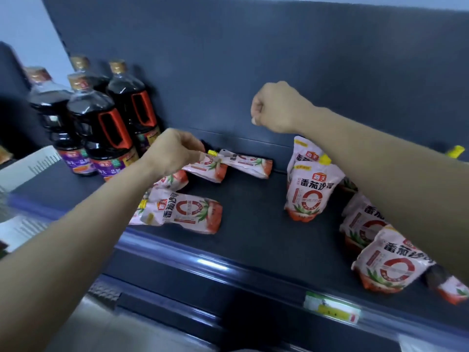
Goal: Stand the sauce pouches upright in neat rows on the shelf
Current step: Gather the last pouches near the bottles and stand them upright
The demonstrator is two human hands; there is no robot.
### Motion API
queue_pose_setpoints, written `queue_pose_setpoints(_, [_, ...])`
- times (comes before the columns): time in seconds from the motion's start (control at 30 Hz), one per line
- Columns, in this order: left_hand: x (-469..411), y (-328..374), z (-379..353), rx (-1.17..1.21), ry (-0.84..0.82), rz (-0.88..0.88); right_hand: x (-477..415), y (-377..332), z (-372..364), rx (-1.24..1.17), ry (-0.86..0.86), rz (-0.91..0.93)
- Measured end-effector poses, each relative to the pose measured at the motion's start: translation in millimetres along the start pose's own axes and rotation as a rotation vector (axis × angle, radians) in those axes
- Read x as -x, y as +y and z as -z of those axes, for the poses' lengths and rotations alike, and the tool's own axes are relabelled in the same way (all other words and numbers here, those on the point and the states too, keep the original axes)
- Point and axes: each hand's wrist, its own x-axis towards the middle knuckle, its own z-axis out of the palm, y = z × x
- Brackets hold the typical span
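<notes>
Nearest to me runs the front lip of the shelf (253,224) with a price tag (332,309) clipped to it, and just behind that lip, under my right forearm, the right-side pouches (388,260) stand in a loose, leaning cluster. To the left, the front pouch (185,212) lies flat on its back, its base pointing right. Just past it my left hand (172,151) is closed in a pinch on the top corner of the pinched pouch (212,170), right beside its yellow cap. That pouch lies on its side with its long axis running from my fingers out to the right, base away from me, so I judge that standing it up means lifting the cap end and swinging the base down under it. Touching its far end, the back pouch (251,162) lies flat too, close to the rear, and could get dragged along. Right of the bare middle, the standing pouch (307,191) is upright with a second pouch (303,151) directly behind it, the start of a row. My right hand (276,107) hangs above the gap, curled into a fist and holding nothing. Dark bottles (99,128) crowd the far left against the back wall (253,59).
</notes>
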Motion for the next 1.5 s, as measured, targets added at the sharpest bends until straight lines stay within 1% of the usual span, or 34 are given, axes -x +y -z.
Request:
queue_pose_setpoints(0.17, [28.4, -39.6, 28.2, -0.203, 0.028, 0.179, -14.6, -38.4, -30.3, 0.077, -0.1, 0.073])
queue_pose_setpoints(0.33, [48.7, -69.7, 34.1, -0.307, -0.025, 0.372, -23.1, -57.3, -56.8, 0.195, -0.186, 0.124])
queue_pose_setpoints(0.43, [54.6, -77.2, 28.7, -0.361, -0.03, 0.478, -31.1, -57.4, -66.3, 0.228, -0.289, 0.114])
queue_pose_setpoints(0.53, [54.1, -78.8, 22.4, -0.367, -0.039, 0.533, -40.1, -47.4, -70.6, 0.314, -0.422, 0.123])
queue_pose_setpoints(0.67, [51.5, -81.4, 14.3, -0.334, -0.091, 0.572, -61.8, -29.0, -79.0, 0.451, -0.523, 0.144])
queue_pose_setpoints(0.77, [48.4, -84.8, 6.9, -0.331, -0.12, 0.6, -80.2, -18.1, -95.3, 0.458, -0.592, 0.16])
queue_pose_setpoints(0.87, [45.1, -84.5, 3.2, -0.283, -0.079, 0.646, -98.0, -10.9, -108.4, 0.425, -0.668, 0.172])
queue_pose_setpoints(0.93, [43.5, -84.5, 1.7, -0.239, -0.061, 0.676, -107.6, -10.0, -118.2, 0.451, -0.73, 0.191])
queue_pose_setpoints(1.0, [29.3, -80.0, -12.9, -0.183, 0.019, 0.73, -134.1, 0.6, -126.5, 0.479, -0.796, 0.245])
queue_pose_setpoints(1.13, [35.0, -74.9, -3.7, -0.075, 0.064, 0.718, -137.7, -5.4, -127.5, 0.46, -0.891, 0.202])
queue_pose_setpoints(1.23, [37.2, -54.6, -9.1, -0.036, 0.117, 0.629, -129.8, 7.3, -126.4, 0.371, -0.942, 0.159])
queue_pose_setpoints(1.3, [37.0, -49.6, -10.1, -0.003, 0.146, 0.595, -128.7, 7.1, -130.4, 0.327, -0.927, 0.156])
queue_pose_setpoints(1.37, [36.9, -46.0, -11.3, -0.017, 0.162, 0.575, -126.2, 4.9, -132.2, 0.329, -0.891, 0.182])
queue_pose_setpoints(1.5, [34.5, -42.7, -10.9, -0.033, 0.202, 0.541, -126.9, 3.0, -132.1, 0.291, -0.841, 0.172])
